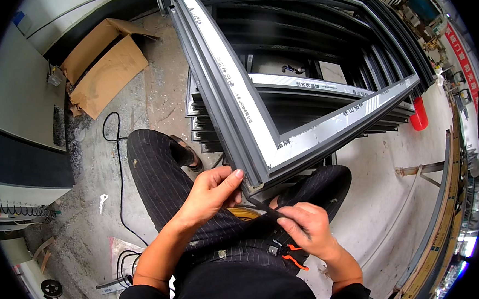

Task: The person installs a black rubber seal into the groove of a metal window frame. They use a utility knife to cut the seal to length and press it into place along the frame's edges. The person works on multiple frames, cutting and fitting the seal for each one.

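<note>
A dark grey window frame (259,140) with white printed film on its face lies on a stack of similar frames, its near corner pointing at me. My left hand (215,190) is closed at the left side of that corner, thumb against the edge and fingers curled below. From the corner a thin black strip (262,204) runs down to my right hand (309,228), which pinches it between thumb and fingers. Whether the left fingers also touch the strip is hidden. Cutting pliers with orange handles (294,258) rest at my lap, below the right hand.
An open cardboard box (108,70) stands on the floor at far left, near a grey cabinet (19,91). A black cable (122,184) snakes along the floor left of my leg. On the right are a red bucket (419,115) and a long rack of profiles (439,230).
</note>
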### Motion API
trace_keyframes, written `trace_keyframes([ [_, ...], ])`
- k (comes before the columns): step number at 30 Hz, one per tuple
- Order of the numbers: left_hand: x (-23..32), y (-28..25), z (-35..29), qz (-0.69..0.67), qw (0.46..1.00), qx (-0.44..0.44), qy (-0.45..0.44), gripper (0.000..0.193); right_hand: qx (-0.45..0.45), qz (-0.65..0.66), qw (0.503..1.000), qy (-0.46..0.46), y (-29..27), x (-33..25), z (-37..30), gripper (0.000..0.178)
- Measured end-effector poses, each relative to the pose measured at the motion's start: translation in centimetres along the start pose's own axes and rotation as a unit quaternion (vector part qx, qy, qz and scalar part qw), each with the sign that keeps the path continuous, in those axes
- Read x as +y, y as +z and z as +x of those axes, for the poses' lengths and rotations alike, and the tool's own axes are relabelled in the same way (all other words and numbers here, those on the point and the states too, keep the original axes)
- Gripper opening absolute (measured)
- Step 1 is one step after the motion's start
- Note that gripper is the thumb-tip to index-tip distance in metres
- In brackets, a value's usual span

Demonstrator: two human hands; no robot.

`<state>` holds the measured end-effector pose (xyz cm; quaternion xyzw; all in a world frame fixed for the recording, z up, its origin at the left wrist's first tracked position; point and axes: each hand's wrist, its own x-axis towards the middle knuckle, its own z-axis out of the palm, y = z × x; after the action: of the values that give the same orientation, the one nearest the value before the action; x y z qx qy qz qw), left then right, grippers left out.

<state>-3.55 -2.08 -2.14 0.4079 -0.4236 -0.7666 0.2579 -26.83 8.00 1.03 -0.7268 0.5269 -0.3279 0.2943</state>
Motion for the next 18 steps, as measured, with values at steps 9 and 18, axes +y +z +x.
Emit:
trace_keyframes([
  [9,-0.7,0.7,-0.9,-0.014,0.996,-0.075,-0.041,0.040,0.060,-0.099,0.988,-0.103,-1.7,0.1,4.6,0.024],
  [18,-1.7,1.8,-0.8,-0.032,0.998,-0.022,-0.045,0.030,0.043,-0.165,0.981,-0.088,-1.9,0.9,5.2,0.025],
])
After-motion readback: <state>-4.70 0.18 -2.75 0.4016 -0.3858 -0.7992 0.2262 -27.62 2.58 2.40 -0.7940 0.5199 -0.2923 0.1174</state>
